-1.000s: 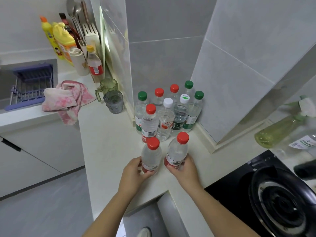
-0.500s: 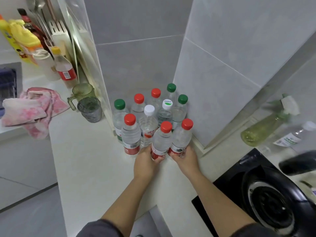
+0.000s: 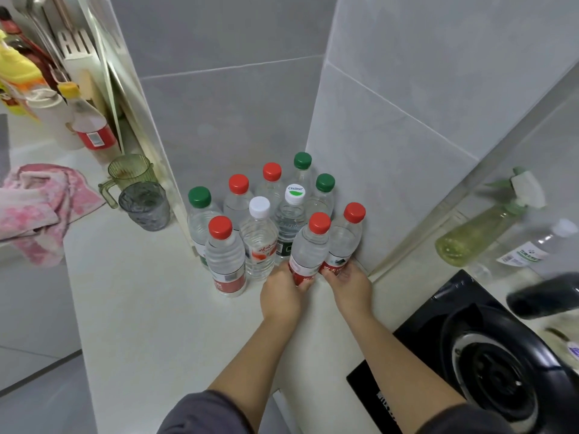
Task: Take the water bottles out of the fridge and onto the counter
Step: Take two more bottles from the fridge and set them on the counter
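Observation:
Several clear water bottles with red, green and white caps stand packed in the tiled corner on the white counter (image 3: 150,324). My left hand (image 3: 282,296) grips the base of a red-capped bottle (image 3: 310,249) at the front of the group. My right hand (image 3: 351,285) holds the base of a second red-capped bottle (image 3: 344,239), which stands against the right wall. Both bottles are upright and touch the counter. Another red-capped bottle (image 3: 225,258) stands free at the front left. The fridge is out of view.
A black gas hob (image 3: 488,364) lies right of my arms. A green spray bottle (image 3: 479,230) and another bottle (image 3: 532,249) stand behind it. Two cups (image 3: 142,198), a pink cloth (image 3: 37,211) and condiment bottles (image 3: 91,130) sit at the left.
Both hands have slid their two red-capped bottles forward across the counter into the corner group; the right bottle now rests against the wall.

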A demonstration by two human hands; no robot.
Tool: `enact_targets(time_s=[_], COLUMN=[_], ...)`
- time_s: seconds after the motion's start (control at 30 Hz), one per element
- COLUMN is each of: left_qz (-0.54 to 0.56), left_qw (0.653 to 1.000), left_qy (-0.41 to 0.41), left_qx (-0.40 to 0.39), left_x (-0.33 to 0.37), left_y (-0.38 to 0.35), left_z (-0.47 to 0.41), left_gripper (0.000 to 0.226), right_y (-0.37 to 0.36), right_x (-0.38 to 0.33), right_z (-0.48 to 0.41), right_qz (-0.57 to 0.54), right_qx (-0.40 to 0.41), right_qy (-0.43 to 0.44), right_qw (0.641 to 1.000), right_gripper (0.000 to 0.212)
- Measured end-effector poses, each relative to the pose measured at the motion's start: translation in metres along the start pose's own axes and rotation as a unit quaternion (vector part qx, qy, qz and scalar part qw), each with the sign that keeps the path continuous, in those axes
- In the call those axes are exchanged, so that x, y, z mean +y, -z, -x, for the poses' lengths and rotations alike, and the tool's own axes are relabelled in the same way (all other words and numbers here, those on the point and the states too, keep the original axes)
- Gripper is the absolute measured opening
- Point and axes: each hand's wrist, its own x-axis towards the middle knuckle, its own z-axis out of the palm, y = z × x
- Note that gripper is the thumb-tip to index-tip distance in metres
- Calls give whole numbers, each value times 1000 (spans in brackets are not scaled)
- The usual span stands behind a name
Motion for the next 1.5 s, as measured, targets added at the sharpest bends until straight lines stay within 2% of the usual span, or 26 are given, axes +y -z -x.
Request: enact_targets(time_s=[0.13, 0.4, 0.6, 0.73, 1.07, 1.27, 1.5], left_qz=[-47, -88, -88, -68, -81, -92, -68], left_qw=[999, 995, 995, 997, 995, 994, 996], left_qy=[1, -2, -10, -18, -27, -29, -13], left_qx=[-19, -39, -35, -12, -45, -50, -51], left_x=[-6, -13, -12, -13, -11, -10, -9], left_y=[-1, -2, -3, 0, 2, 3, 6], left_z=[-4, -11, -10, -4, -15, -11, -8], left_gripper=[48, 47, 49, 52, 43, 47, 51], right_y=[-1, -13, -6, -4, -6, -5, 1], right_x=[2, -1, -2, -2, -5, -5, -12], right_z=[2, -6, -11, -3, -3, -3, 4], right_qz=[20, 22, 47, 7, 11, 29, 7], right_qx=[47, 28, 6, 8, 11, 2, -52], right_qy=[-5, 22, 41, 41, 53, 46, 33], right_qw=[999, 999, 998, 999, 998, 999, 998], right_gripper=[22, 15, 18, 19, 18, 23, 38])
